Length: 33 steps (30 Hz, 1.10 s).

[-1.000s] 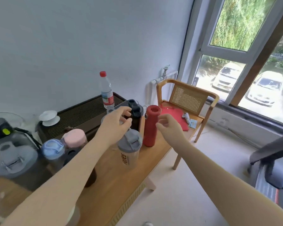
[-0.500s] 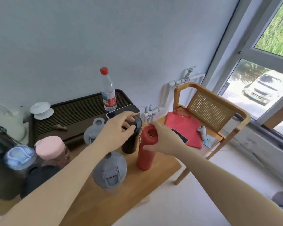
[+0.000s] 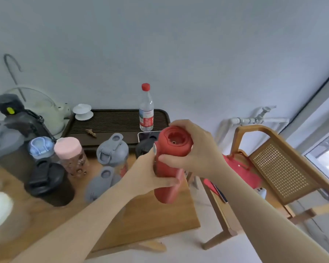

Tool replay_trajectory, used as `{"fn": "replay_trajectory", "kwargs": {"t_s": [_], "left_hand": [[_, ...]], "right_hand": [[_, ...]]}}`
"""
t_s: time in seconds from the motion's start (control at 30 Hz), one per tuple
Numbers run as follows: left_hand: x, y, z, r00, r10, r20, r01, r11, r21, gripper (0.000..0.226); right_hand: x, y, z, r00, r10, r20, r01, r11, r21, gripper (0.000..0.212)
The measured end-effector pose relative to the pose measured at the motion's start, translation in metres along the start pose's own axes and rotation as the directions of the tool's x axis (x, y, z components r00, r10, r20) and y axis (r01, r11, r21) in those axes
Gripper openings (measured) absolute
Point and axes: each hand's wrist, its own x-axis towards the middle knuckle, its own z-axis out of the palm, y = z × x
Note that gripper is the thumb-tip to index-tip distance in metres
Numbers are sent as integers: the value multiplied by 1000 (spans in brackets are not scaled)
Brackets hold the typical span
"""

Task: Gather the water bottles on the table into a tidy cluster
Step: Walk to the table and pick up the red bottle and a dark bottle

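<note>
Both hands hold the red insulated bottle (image 3: 169,168) upright above the near right part of the wooden counter (image 3: 150,221); whether its base touches the wood cannot be told. The left hand (image 3: 146,173) wraps the bottle's middle, its fingers (image 3: 171,181) closed round the body, while the right hand (image 3: 196,154) clasps the upper part just under the cap, thumb across the front and fingers curled behind. Just behind the left-hand fingers stands a black bottle (image 3: 145,147), mostly hidden, with a phone (image 3: 148,133) lying beyond it at the edge of the dark slatted tea tray (image 3: 110,122). A clear plastic bottle with a red cap (image 3: 146,109) stands on that tray, well behind the fingers. To the left of the left hand are two grey shaker bottles (image 3: 112,150), one nearer and blurred (image 3: 101,185), then a pink-lidded bottle (image 3: 70,156), a blue-lidded bottle (image 3: 39,149), a black tumbler (image 3: 47,185) and larger dark jugs (image 3: 6,147) at the far left. To the right of the right hand stands a wooden cane-backed chair (image 3: 281,168) with a red cloth (image 3: 243,173) on its seat.
</note>
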Motion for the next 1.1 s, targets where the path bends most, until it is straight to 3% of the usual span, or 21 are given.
{"fn": "replay_trajectory", "kwargs": {"t_s": [0.1,0.17,0.23,0.3,0.4,0.5,0.57,0.73,0.87,0.93,1.0,1.1], "left_hand": [[-15,1,12,988,-57,-144,38,991,-128,73],[-27,0,13,970,-100,-221,73,989,-127,66],[-41,1,12,940,-162,-300,137,985,-103,60],[-59,4,9,897,-214,-387,193,977,-93,58],[-85,10,5,840,-255,-479,248,966,-80,59],[-104,13,-1,785,-302,-541,278,952,-129,62],[-114,12,-5,762,-333,-555,282,943,-178,67],[-128,9,-12,674,-374,-637,292,927,-235,71],[-130,12,-17,673,-365,-644,292,930,-223,70],[-127,15,-19,669,-344,-659,268,939,-218,71],[-123,20,-22,648,-324,-689,234,946,-225,68],[-118,27,-28,593,-308,-744,141,949,-281,61]], "right_hand": [[-5,-2,3,997,-50,66,40,990,136,59],[-2,3,5,979,-83,184,36,968,248,58],[6,16,13,941,-92,325,-47,918,394,54],[19,37,30,922,21,386,-206,872,444,57],[41,64,67,922,264,282,-332,915,229,60],[57,73,97,908,313,279,-259,942,-214,88],[62,73,107,884,338,323,-227,914,-335,99],[66,80,116,884,315,344,-201,923,-328,98],[55,82,111,897,270,350,-128,916,-381,79],[49,82,104,892,302,336,-176,917,-358,80],[42,77,94,913,308,267,-230,930,-285,86],[40,55,67,981,169,98,-152,976,-157,96]]}}
